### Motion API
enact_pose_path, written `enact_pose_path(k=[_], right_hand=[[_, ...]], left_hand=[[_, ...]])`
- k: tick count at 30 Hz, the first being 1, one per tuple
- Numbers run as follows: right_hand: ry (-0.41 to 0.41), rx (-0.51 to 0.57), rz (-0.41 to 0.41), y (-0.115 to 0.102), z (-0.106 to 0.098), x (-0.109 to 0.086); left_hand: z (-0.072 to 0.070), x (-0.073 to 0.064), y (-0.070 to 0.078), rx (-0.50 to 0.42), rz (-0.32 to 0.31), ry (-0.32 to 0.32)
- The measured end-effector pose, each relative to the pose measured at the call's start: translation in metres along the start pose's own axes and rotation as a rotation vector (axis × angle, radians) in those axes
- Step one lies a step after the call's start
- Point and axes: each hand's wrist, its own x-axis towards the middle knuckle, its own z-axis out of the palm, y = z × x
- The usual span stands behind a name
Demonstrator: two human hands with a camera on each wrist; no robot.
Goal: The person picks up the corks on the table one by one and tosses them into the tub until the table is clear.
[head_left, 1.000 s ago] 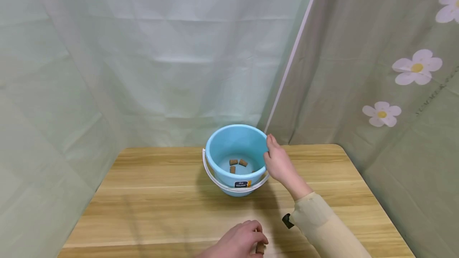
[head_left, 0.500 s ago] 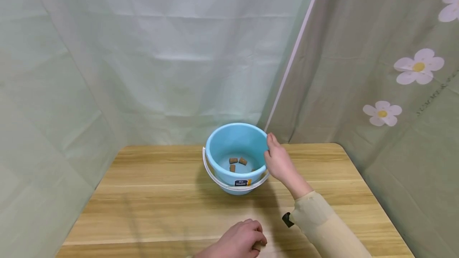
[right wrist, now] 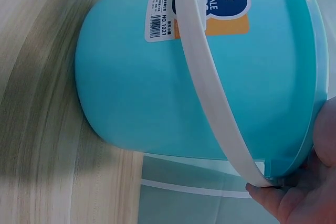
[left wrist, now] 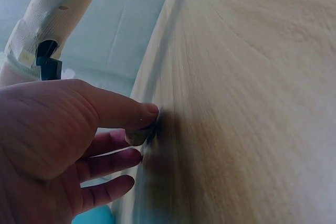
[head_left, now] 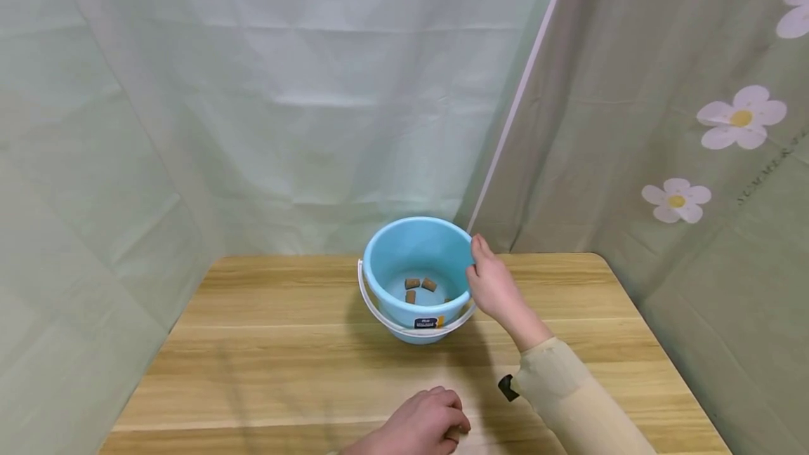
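Note:
A light blue bucket [head_left: 420, 251] with a white handle stands upright near the table's back edge. My right hand [head_left: 496, 286] grips its rim on the right side; the right wrist view shows that hand [right wrist: 310, 187] at the rim beside the handle's joint. Inside the bucket lie several short brown cork-like pieces [head_left: 411, 284]. Low in the head view, my left hand [head_left: 420, 423] is close over the tabletop. Seen from the left wrist, the left thumb and fingers pinch a small brown cork [left wrist: 135, 137] at the wood surface, mostly hidden by the hand.
The wooden table [head_left: 272, 357] has pale curtains [head_left: 341, 125] behind it and at both sides. White flowers [head_left: 676, 200] are printed on the right curtain. A black wrist strap part [head_left: 508, 387] juts from the right sleeve.
The cork at the left fingers showed plainly a second ago and is now almost covered in the head view. The right hand and bucket have stayed put; the head view shifted slightly.

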Motion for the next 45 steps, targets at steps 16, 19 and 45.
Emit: enact_pose_path(k=[16,19,45], right_hand=[[0.008,0.003,-0.005,-0.001,0.001,0.000],[0.002,0.006,0.000,-0.001,0.001,0.000],[0.002,-0.005,-0.013,-0.002,0.000,0.000]], left_hand=[[-0.003,-0.007,-0.006,-0.047,0.014,0.078],[-0.004,-0.008,-0.006,-0.053,0.013,0.100],[-0.012,-0.011,-0.011,-0.142,-0.032,0.172]])
